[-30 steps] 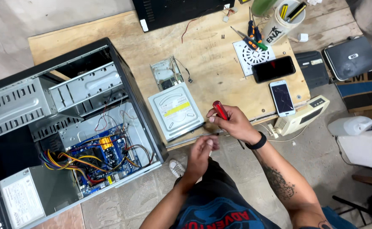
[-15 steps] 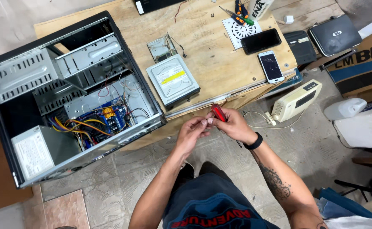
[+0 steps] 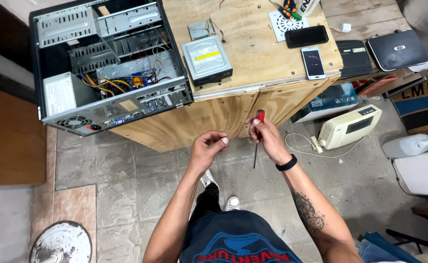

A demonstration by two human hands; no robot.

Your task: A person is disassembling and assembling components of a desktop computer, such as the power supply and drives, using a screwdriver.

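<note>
just the one head cam, looking pretty much straight down from standing height; plywood bench [image 3: 253,53] fills 12 o'clock, open computer case [image 3: 107,63] at 10, tiled floor [image 3: 126,185] below; both forearms come in from 6, close to the lens

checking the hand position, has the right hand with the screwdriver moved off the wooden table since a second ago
Yes. The right hand with the red-handled screwdriver has pulled back from over the wooden table edge toward the person, and is now below that edge, over the floor.
</note>
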